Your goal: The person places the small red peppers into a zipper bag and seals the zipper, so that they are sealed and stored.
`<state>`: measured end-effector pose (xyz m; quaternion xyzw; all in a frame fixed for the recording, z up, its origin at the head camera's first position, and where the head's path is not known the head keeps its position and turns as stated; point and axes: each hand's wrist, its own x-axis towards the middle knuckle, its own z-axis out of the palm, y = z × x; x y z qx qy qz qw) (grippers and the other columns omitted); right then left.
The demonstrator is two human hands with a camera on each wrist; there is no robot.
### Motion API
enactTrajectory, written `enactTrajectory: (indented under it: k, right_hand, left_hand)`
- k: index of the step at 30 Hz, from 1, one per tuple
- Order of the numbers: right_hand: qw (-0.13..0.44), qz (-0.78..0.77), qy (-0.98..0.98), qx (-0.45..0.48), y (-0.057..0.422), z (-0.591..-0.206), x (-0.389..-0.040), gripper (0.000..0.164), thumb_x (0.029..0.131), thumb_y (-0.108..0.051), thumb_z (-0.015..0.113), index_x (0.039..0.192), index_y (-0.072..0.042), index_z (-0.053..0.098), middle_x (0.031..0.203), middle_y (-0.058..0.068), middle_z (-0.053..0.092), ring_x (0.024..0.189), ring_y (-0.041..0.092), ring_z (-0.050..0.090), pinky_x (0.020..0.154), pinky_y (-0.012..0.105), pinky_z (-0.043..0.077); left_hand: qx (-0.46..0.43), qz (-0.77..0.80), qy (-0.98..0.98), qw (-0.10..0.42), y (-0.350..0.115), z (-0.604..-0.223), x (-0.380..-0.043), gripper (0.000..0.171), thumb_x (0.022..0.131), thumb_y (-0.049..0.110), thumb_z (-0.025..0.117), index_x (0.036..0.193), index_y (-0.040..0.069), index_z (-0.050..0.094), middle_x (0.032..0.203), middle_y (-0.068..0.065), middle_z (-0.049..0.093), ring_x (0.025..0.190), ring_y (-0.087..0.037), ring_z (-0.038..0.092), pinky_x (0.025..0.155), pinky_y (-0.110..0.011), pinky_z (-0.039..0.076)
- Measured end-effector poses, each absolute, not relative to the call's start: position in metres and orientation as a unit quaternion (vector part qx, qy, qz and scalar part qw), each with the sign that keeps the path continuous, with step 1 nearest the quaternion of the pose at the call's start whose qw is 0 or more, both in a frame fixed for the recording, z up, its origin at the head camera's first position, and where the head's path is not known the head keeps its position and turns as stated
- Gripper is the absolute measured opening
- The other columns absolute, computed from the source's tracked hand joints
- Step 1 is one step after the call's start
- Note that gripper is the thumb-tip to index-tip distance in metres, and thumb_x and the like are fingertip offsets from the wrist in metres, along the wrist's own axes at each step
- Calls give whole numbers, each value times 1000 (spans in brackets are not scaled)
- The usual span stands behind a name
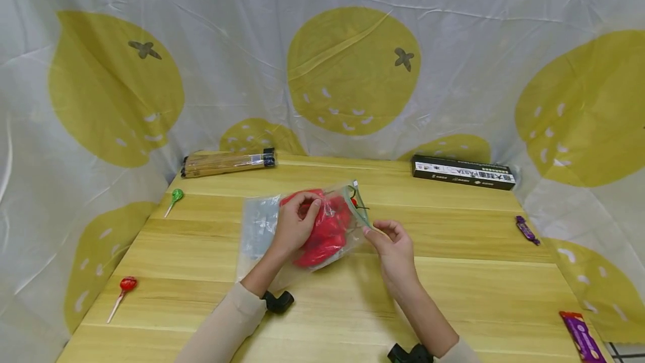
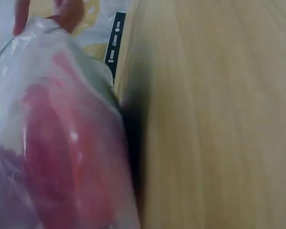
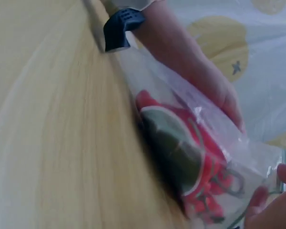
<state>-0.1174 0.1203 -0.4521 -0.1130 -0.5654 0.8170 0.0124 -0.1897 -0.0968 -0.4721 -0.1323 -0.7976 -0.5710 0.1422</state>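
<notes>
A clear zip bag (image 1: pixel 353 244) lies tilted near the table's middle, its open end facing right. Inside are several red items (image 1: pixel 322 240), some with thin green stems by the opening. The right wrist view also shows a dark green oval (image 3: pixel 176 143) with a pale rim, like a watermelon slice. From above, my left hand (image 1: pixel 296 223) pinches the bag's upper film with thumb and forefinger. My right hand (image 1: pixel 398 254) pinches the rim at the opening; its fingertips (image 3: pixel 260 198) show at the right wrist view's edge. Blur hides detail in the left wrist view.
At the back stand a bundle of thin sticks (image 1: pixel 229 162) and a black pasta box (image 1: pixel 463 172). A green lollipop (image 1: pixel 177 195) and a red lollipop (image 1: pixel 128 284) lie left. A purple wrapped candy (image 1: pixel 527 229) and a purple-red packet (image 1: pixel 582 338) lie along the right edge.
</notes>
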Motion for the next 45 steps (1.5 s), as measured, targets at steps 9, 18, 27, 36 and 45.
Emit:
enactTrajectory:
  k: [9, 18, 27, 36, 45]
  right_hand:
    - [-115, 829, -526, -152, 130, -471, -130, 48, 101, -18, 51, 136, 11, 37, 124, 17, 46, 100, 14, 52, 83, 22, 50]
    - [-76, 763, -635, -94, 126, -457, -131, 34, 100, -1, 46, 132, 4, 53, 122, 15, 56, 96, 12, 57, 74, 18, 51]
    - [54, 634, -770, 41, 137, -414, -124, 26, 99, -5, 51, 119, -12, 68, 109, 9, 64, 89, 15, 57, 71, 18, 48]
    - [63, 595, -782, 172, 150, -388, -116, 25, 101, -8, 50, 115, -15, 69, 105, 6, 63, 89, 21, 55, 74, 21, 49]
    - [42, 578, -785, 219, 153, -377, -114, 25, 101, -8, 51, 114, -16, 69, 103, 6, 63, 86, 19, 55, 73, 22, 50]
  left_hand:
    - [-156, -567, -797, 140, -93, -474, -186, 17, 96, 31, 62, 101, 16, 68, 92, 1, 70, 81, -12, 64, 66, -22, 53]
    - [-171, -530, -815, 161, -89, -471, -181, 10, 94, 32, 64, 99, 24, 68, 94, 10, 66, 81, -9, 59, 68, -23, 51]
    - [-182, -560, -788, 178, -90, -441, -172, 15, 97, 31, 60, 101, 20, 68, 95, 3, 69, 82, -10, 64, 71, -29, 55]
    - [-175, -577, -798, 12, -115, -372, -208, 40, 104, 29, 46, 139, 12, 50, 140, -8, 55, 131, -23, 49, 111, -46, 38]
    - [-262, -657, -686, -168, -112, -382, -267, 52, 103, 34, 45, 150, 15, 36, 152, -10, 40, 142, -24, 36, 120, -45, 24]
